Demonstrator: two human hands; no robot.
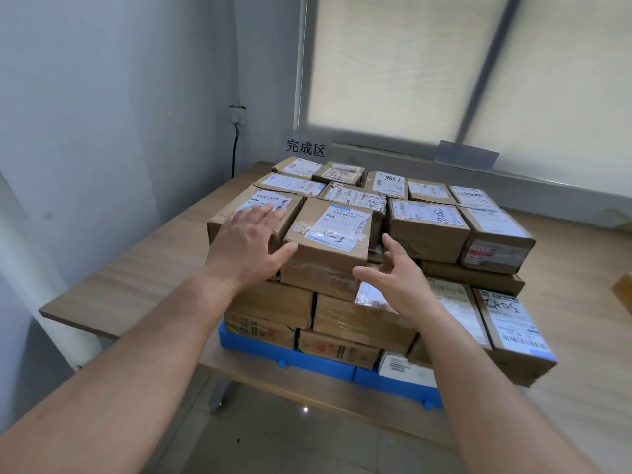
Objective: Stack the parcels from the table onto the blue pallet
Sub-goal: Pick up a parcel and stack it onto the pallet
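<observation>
A blue pallet (318, 362) lies on a wooden table (143, 278) and carries several layers of taped cardboard parcels with white labels. On top at the near middle sits a brown parcel (328, 244). My left hand (251, 239) is open at its left side, fingers straight over the neighbouring parcel (239, 208), thumb against the near left corner. My right hand (393, 271) is open at the parcel's right near corner, fingers spread, close to it; contact is unclear.
A white sign with black characters (305, 147) stands behind the stack. A window with a drawn blind (444, 70) fills the back wall. A wall socket with a black cable (237, 114) is at the left. A brown object (624, 292) shows at the right edge.
</observation>
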